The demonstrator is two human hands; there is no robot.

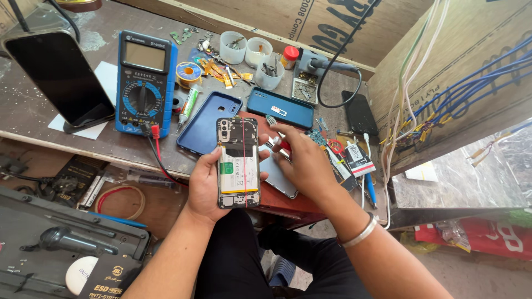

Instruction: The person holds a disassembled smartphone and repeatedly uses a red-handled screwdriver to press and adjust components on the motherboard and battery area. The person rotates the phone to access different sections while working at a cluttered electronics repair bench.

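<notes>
Left hand (pixel 208 185): fingers wrapped narrowly around the phone (pixel 238 163), thumb along its left edge, fingertips (pixel 264 139) showing past its right edge. The phone lies face down in the palm, upright along the hand, held above the bench edge.

Right hand (pixel 302 160): fingers pinched shut on a screwdriver (pixel 277 145) with a red collar, its tip pointing toward the phone's upper right edge, just beside the left fingertips. Whether the tip touches the phone, I cannot tell. A metal bangle (pixel 360 232) sits on the wrist.

State of the work, as judged: the phone's back cover is already off, exposing the battery (pixel 239 169), the camera module at the top and the lower board. The battery appears in place, and the inner shields look still fitted, so the opening seems done and the inner work hardly begun.

Near the hands: a dark blue cover (pixel 202 130) lies on the bench just beyond the phone, a teal cover (pixel 280 108) behind it. A grey panel (pixel 280 180) lies under the right hand.

Further out: a blue multimeter (pixel 145 83) with red and black leads, a solder spool (pixel 189 72), a green tube (pixel 188 105), three white cups (pixel 252 55) of small parts, a soldering iron stand (pixel 310 63), a black phone (pixel 360 113) lying flat.

Far left: a dark phone (pixel 58 77) propped on a stand. Right: bundled wires (pixel 443 105) against a plywood wall. Below the bench: a black tool case (pixel 66 243).
</notes>
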